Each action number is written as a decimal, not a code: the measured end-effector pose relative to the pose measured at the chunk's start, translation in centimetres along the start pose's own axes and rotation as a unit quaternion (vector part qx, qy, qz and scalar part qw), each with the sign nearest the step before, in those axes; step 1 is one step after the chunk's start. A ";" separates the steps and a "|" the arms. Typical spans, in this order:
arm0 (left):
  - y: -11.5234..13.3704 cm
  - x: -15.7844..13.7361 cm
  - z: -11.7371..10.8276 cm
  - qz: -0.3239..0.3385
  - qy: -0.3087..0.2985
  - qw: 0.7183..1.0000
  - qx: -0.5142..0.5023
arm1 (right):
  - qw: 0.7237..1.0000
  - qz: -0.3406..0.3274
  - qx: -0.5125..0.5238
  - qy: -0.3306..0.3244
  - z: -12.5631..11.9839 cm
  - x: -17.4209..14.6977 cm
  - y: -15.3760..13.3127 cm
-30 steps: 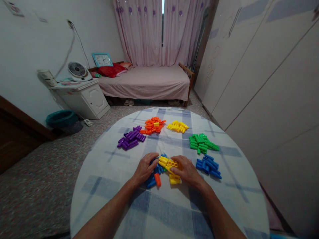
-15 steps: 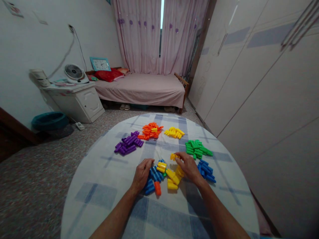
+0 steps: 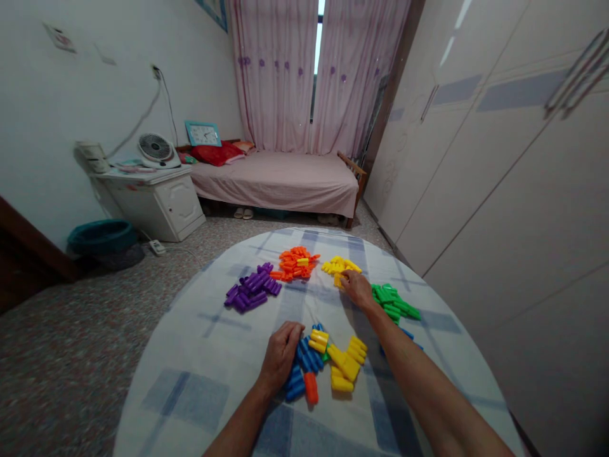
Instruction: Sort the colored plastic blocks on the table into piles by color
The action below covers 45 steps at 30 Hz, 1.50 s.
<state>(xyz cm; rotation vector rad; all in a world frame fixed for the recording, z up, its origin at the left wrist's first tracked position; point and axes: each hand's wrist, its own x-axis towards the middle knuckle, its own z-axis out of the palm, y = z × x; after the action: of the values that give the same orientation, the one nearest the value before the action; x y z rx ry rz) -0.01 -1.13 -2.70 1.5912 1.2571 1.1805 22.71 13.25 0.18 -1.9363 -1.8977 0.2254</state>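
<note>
My right hand [image 3: 358,289] reaches to the far side of the round table, its fingers closed on a small yellow plastic block [image 3: 339,280]. That block is just in front of the pile of yellow blocks [image 3: 343,264]. Near me, my left hand [image 3: 281,357] lies with curled fingers against the left side of some joined blue building blocks [image 3: 309,355]; its fingertips are partly hidden. An orange block [image 3: 311,388] and a yellow block [image 3: 318,340] sit by the blue ones. To their right lies a cluster of larger yellow blocks [image 3: 348,365], touched by neither hand.
Purple blocks [image 3: 252,289] and orange blocks [image 3: 297,263] form piles at the back left. Green blocks [image 3: 394,302] lie under and beside my right forearm, which partly covers a blue pile [image 3: 413,339]. The checked tablecloth [image 3: 190,406] covers the table. A bed [image 3: 285,178] stands beyond.
My right hand has moved forward with the yellow block, from above the near yellow cluster to the far yellow pile. My left hand stays by the blue blocks. The view has tilted up slightly.
</note>
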 end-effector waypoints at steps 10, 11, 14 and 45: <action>-0.2 0.0 0.0 0.005 -0.007 1.000 0.005 | 0.985 -0.100 0.068 -0.120 -4.9 -6.5 1.6; -0.3 0.0 0.0 0.004 -0.007 1.000 0.006 | 0.974 -0.128 0.084 -0.166 -5.5 -7.9 1.8; -0.4 0.0 0.0 0.000 -0.007 1.000 0.009 | 0.948 -0.180 0.063 -0.254 -6.6 -11.5 1.9; -0.2 0.1 0.0 0.005 -0.010 1.000 0.015 | 0.987 -0.048 -0.126 -0.083 -0.6 1.1 -2.4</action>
<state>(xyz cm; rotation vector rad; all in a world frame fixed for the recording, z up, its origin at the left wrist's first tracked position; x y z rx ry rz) -0.08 -1.00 -2.83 1.6295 1.2613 1.1544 20.84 14.16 1.87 -2.0349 -2.2156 0.1262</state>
